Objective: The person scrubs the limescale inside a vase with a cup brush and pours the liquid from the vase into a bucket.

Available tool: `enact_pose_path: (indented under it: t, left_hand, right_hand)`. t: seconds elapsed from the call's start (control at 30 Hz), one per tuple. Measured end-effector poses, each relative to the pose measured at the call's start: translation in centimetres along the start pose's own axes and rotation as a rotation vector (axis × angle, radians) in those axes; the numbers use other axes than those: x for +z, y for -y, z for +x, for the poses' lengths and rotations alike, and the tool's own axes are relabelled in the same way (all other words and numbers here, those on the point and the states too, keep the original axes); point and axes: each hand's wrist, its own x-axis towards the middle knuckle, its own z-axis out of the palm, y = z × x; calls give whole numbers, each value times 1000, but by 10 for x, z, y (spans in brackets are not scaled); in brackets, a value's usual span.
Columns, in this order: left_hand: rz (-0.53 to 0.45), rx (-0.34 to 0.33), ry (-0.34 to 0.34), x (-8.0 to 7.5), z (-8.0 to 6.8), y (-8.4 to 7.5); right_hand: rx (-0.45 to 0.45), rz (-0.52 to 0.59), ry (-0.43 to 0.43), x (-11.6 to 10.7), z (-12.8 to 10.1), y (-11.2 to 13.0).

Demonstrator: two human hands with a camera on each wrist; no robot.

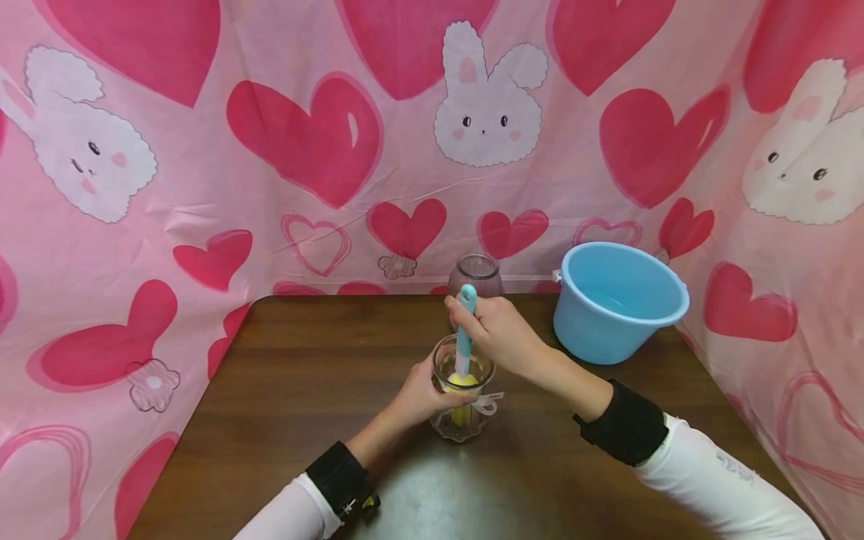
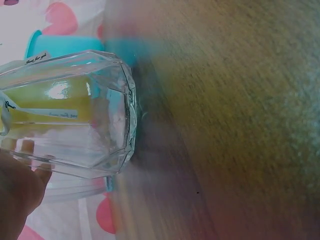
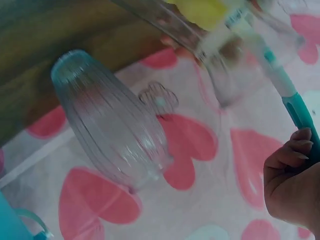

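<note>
A clear faceted glass vase (image 1: 445,429) is held in my left hand (image 1: 425,394), fingers and thumb around its side. A white ribbon bow (image 1: 486,406) with a small printed tag is tied about it. My right hand (image 1: 506,330) grips the blue handle of a sponge bottle brush (image 1: 464,341) just above the vase mouth. The brush goes down through the opening, and its yellow sponge head (image 2: 55,97) sits inside the vase against the wall. In the left wrist view the vase base (image 2: 127,115) shows nothing under it but the table some way off.
Behind my right hand a ribbed clear glass vase (image 3: 115,125) stands near the table's back edge. A light blue bucket (image 1: 597,330) stands at the back right of the dark wooden table (image 1: 304,375). Pink cloth (image 1: 202,172) with hearts and rabbits hangs around it.
</note>
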Motion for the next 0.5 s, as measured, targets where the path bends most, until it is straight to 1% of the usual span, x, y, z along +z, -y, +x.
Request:
enact_pose_path:
  t: [0.03, 0.07, 0.13, 0.2, 0.27, 0.3, 0.37, 0.43, 0.5]
  left_hand:
    - [-10, 2, 4, 0, 0, 0]
    - [-17, -2, 7, -1, -2, -7]
    - [-33, -3, 15, -2, -2, -6]
    - [-31, -4, 18, -1, -2, -6]
    - [-26, -8, 16, -1, -2, -5]
    - [-28, -5, 17, 0, -1, 1]
    - [-20, -1, 10, 0, -1, 1]
    - [-25, -1, 7, 0, -1, 1]
    - [-27, -3, 8, -1, -1, 0]
  right_hand:
    - [17, -4, 22, 3, -1, -1]
    - [26, -13, 37, 5, -1, -1]
    - [24, -51, 51, 7, 1, 1]
    - [-25, -92, 19, 5, 5, 4]
    - [-105, -158, -38, 0, 9, 9]
    - [-140, -180, -66, -3, 10, 11]
    - [-205, -217, -111, -8, 12, 16]
    - [-230, -236, -120, -9, 13, 19]
    - [-230, -235, -109, -6, 12, 19]
